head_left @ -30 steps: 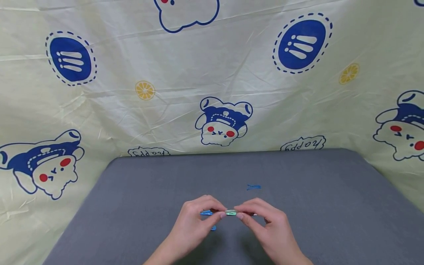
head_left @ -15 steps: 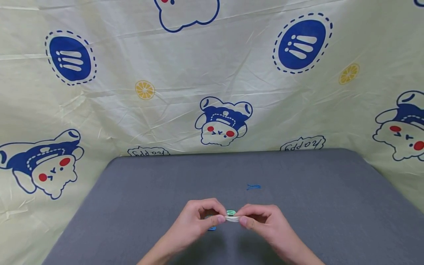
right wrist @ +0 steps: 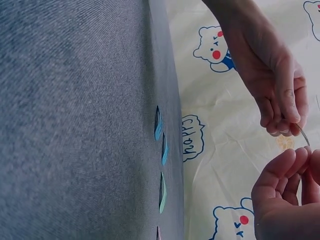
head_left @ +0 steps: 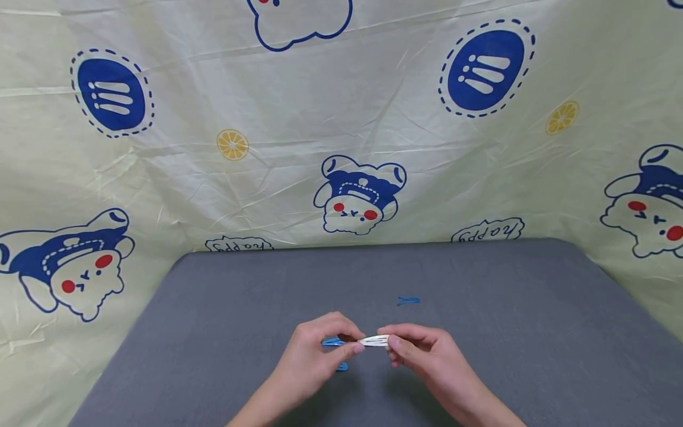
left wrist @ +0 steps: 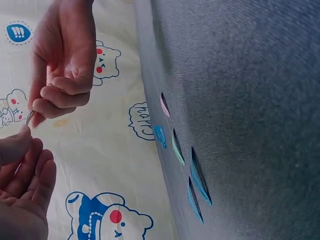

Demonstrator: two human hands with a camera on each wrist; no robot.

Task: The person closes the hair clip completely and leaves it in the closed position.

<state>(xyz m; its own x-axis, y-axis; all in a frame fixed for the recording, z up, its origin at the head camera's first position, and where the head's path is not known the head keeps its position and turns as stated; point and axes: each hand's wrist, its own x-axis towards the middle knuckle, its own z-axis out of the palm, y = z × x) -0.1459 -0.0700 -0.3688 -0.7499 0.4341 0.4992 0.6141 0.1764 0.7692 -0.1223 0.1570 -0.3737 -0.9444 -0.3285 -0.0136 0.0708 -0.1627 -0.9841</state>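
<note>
A slim white snap hair clip point(head_left: 374, 340) is held up between both hands in the head view, lying roughly level above the table. My left hand point(head_left: 319, 345) pinches its left end between thumb and index finger. At its right end my right hand point(head_left: 431, 351) grips it, the thumb in front. In the right wrist view the hair clip point(right wrist: 304, 135) shows edge-on as a thin curved strip. Two blue hair clips point(head_left: 333, 342) point(head_left: 342, 367) lie on the table, partly hidden behind my left hand.
Farther back on the grey table point(head_left: 240, 296) lies another blue hair clip point(head_left: 408, 300). The left wrist view also shows a green hair clip point(left wrist: 178, 148) and a pink hair clip point(left wrist: 164, 105) on it. A printed cloth point(head_left: 288, 118) hangs behind.
Both hands dipped with the white hair clip, then rose a little. The clip looked bowed half a second ago and is straighter now. My right fingers have shifted on its end.
</note>
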